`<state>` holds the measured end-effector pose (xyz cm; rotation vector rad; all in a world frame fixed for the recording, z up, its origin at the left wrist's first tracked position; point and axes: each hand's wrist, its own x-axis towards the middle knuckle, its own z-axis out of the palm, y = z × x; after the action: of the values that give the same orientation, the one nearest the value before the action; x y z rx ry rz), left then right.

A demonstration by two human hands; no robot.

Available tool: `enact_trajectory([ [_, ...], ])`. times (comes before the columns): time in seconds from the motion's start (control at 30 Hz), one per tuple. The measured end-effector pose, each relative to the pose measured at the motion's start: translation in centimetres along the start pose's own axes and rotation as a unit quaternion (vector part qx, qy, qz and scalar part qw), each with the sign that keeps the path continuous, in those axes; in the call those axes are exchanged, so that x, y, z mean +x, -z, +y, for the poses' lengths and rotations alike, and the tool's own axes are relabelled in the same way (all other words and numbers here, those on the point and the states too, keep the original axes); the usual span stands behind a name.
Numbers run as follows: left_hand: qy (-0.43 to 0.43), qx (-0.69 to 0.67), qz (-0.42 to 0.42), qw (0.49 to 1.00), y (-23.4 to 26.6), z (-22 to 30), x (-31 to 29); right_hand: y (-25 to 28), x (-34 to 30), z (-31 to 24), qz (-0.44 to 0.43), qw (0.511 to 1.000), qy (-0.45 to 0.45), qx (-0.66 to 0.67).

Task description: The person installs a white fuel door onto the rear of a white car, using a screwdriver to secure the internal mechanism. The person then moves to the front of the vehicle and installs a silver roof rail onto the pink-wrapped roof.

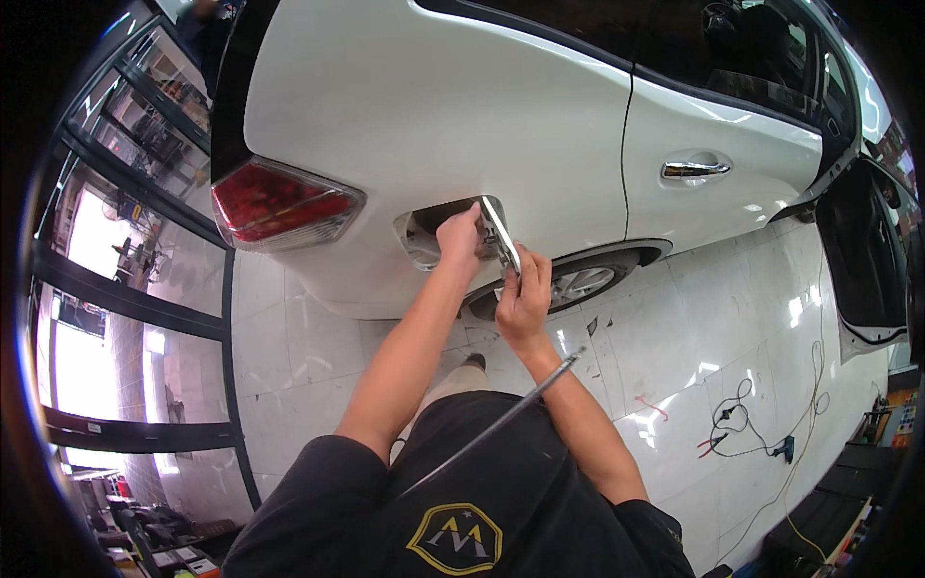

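Both hands (491, 265) grip fuel flap (501, 236) edge.

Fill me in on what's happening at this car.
A person stands at the rear side of a white car with the fuel filler door swung open. Their left hand reaches into the filler recess, while the right hand grips the open door's lower edge. A long thin metal rod runs along the right forearm. Cables lie on the glossy tiled floor.

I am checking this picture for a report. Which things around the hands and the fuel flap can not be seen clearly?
- Head view: inside of the fuel recess, hidden by the left hand.
- Right hand fingertips, hidden behind the open fuel flap.
- Long metal rod: its lower end merges into the dark shirt.
- Cables on the floor: too small.
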<state>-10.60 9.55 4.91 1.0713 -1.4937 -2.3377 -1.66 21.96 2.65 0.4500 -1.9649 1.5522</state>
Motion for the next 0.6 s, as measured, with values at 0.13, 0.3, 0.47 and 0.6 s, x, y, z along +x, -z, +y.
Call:
enact_trajectory([
  [0.13, -0.384, 0.261, -0.113, 0.878, 2.4, 0.4, -4.8, 0.4, -0.3, 0.2, 0.005, 1.000, -0.016, -0.006],
  [0.3, -0.429, 0.521, -0.182, 0.715, 1.9, 4.1, -11.3, -0.4, -0.2, 0.6, 0.023, 0.997, 0.063, -0.041],
  [0.47, -0.348, 0.570, -0.274, 0.692, 1.9, 4.5, -9.2, -1.0, -0.1, -0.4, 0.033, 0.995, 0.052, -0.075],
  [0.6, -0.331, 0.517, -0.333, 0.716, 2.0, 4.3, -7.4, -1.8, -1.3, 0.0, 0.097, 0.992, 0.035, -0.075],
])
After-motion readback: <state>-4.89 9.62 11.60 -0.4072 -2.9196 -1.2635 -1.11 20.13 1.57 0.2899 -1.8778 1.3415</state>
